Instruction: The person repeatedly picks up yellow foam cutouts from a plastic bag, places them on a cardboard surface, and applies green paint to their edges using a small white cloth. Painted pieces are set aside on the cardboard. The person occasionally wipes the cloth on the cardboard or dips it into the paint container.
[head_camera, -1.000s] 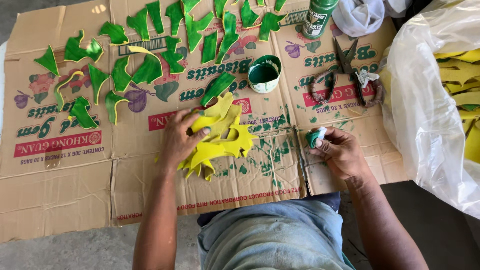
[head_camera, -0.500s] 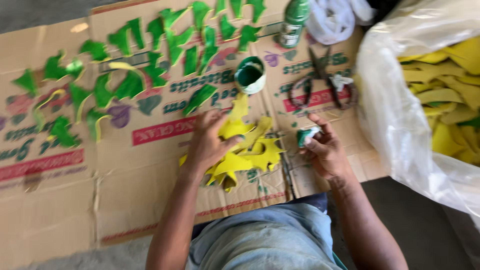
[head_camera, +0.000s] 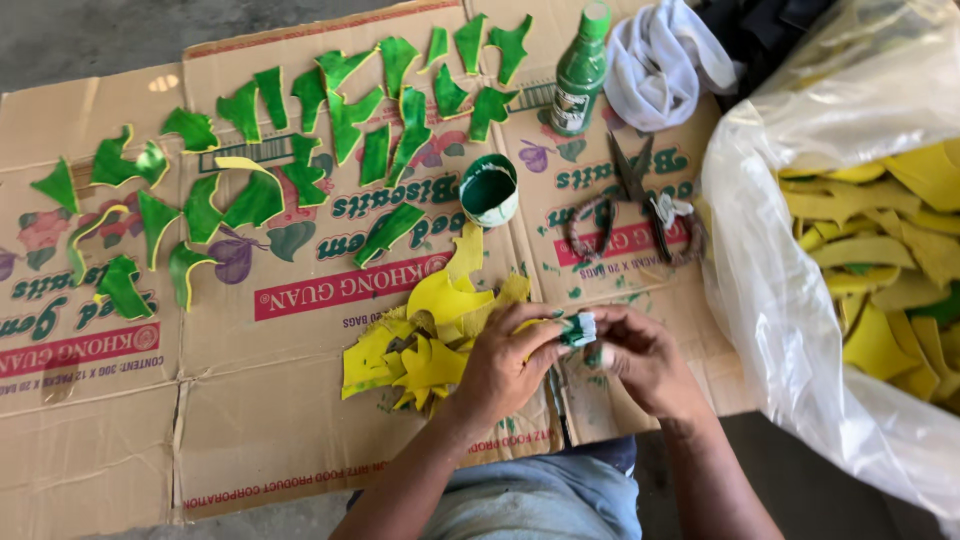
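Green-painted cut-out pieces lie spread across the left and upper part of a flattened cardboard sheet, and a heap of yellow cut-outs sits just below a small green-stained paint cup. Over the right edge of that heap the left hand and the right hand meet, both sets of fingers pinched closed on 1 small green-and-white dauber held between them. Further right lie scissors, a green bottle, a white cloth and a clear plastic bag holding more yellow pieces.
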